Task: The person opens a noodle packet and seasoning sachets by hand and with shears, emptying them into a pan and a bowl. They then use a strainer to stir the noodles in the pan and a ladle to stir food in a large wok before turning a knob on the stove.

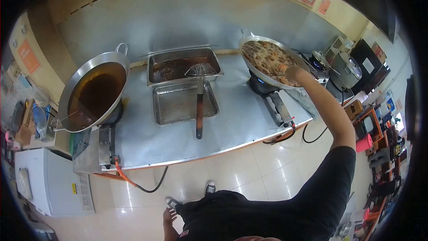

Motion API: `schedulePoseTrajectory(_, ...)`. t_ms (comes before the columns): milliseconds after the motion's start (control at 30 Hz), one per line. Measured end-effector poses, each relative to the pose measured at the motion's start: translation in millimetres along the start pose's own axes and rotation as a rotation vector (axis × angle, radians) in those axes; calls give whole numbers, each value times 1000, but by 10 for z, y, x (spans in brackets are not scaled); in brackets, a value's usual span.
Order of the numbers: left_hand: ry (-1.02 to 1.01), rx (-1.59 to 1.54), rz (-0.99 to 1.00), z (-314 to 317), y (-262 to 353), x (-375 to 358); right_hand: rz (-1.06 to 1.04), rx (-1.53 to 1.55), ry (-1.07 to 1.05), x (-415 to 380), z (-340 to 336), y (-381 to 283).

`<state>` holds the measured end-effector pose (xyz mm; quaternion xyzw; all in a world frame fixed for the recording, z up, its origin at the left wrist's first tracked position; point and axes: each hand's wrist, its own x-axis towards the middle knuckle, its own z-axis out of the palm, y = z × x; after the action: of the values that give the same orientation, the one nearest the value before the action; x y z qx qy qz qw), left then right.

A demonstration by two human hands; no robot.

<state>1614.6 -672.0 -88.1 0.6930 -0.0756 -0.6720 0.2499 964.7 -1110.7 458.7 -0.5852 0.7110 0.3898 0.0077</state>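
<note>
My right hand (295, 75) reaches over the large wok (248, 61) at the right, its fingers closed. A thin line like a utensil's shaft runs left from it into the food, but the kind of tool cannot be made out. Brown pieces of food (263, 53) fry in bubbling oil there. Low beside my body hangs my left hand (170, 215), empty with the fingers apart. A wire skimmer (199, 102) with a brown handle lies across two metal trays on the table, away from both hands.
A second wok (67, 85) of dark oil stands on a burner at the left. The deep tray (151, 73) holds dark liquid, and a shallow tray (162, 111) sits before it. A burner (280, 107) and hoses line the table's front edge. A lidded pot (345, 71) stands far right.
</note>
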Motion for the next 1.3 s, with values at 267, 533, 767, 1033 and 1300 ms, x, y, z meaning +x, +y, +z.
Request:
schedulePoseTrajectory(267, -47, 10, 69, 131, 306, 75, 175, 287, 358, 252, 287, -103)
schedulePoseTrajectory(533, -81, 1, -41, -81, 23, 233, -51, 407, 626, 156, 327, 228)
schedulePoseTrajectory(767, -3, -4, -64, -283, 59, 223, -201, 412, 571, 307, 511, 423)
schedulePoseTrajectory(1033, -82, -178, 140, -526, 256, 112, -290, 1467, 372, -147, 551, 253)
schedulePoseTrajectory(1300, -46, 57, -18, -587, 221, 96, 98, 1966, 156, 19, 544, 326)
